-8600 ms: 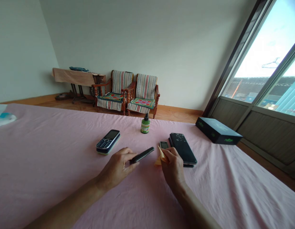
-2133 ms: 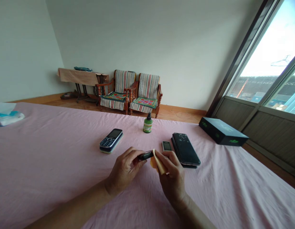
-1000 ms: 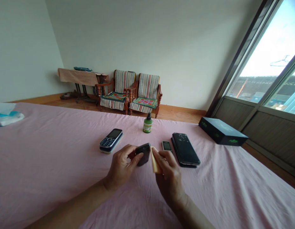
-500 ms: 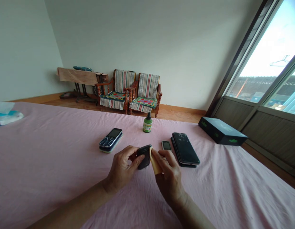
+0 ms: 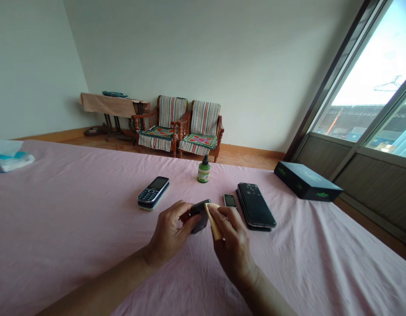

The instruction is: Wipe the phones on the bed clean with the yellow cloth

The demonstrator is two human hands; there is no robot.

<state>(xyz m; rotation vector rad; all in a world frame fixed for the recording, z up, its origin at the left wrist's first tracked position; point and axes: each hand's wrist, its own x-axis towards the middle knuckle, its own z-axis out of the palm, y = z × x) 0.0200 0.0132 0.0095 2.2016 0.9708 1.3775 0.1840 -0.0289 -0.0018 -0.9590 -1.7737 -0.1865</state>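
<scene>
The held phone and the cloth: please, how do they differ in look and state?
The held phone is dark; the cloth is pale yellow. The held phone looks rigid; the cloth looks soft. The left hand grips the held phone; the right hand grips the cloth. Both are held close together.

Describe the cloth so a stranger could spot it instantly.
Find the pink sheet, then the right hand above. That hand pinches the cloth against the dark phone in the left hand. Unlike the phone, it is folded and pale yellow.
</scene>
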